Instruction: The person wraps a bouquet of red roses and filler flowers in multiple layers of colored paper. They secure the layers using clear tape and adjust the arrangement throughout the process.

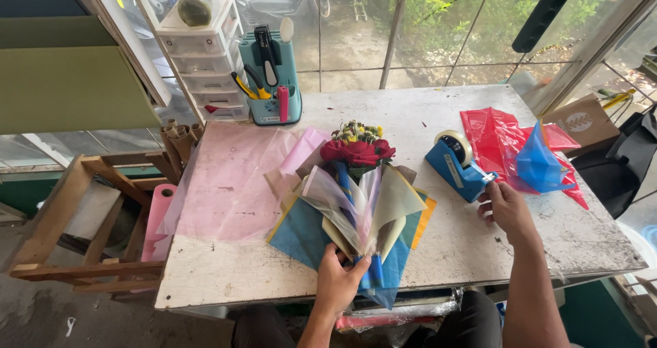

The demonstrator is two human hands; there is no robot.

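The left hand [337, 279] reaches up from six o'clock, fingers curled shut in a grip, thumb toward twelve. The right hand [505, 208] stretches toward eleven o'clock on a bare forearm, fingertips pinched together.

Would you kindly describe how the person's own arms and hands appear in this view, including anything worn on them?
Both forearms are bare as far as the frame shows: no sleeves, gloves, watch or bracelets are visible. The left hand and the right hand are uncovered, with no rings that I can make out. Dark clothing shows only at the lap, below the table edge.

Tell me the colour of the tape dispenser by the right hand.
The tape dispenser is blue, seen clearly in the head view.
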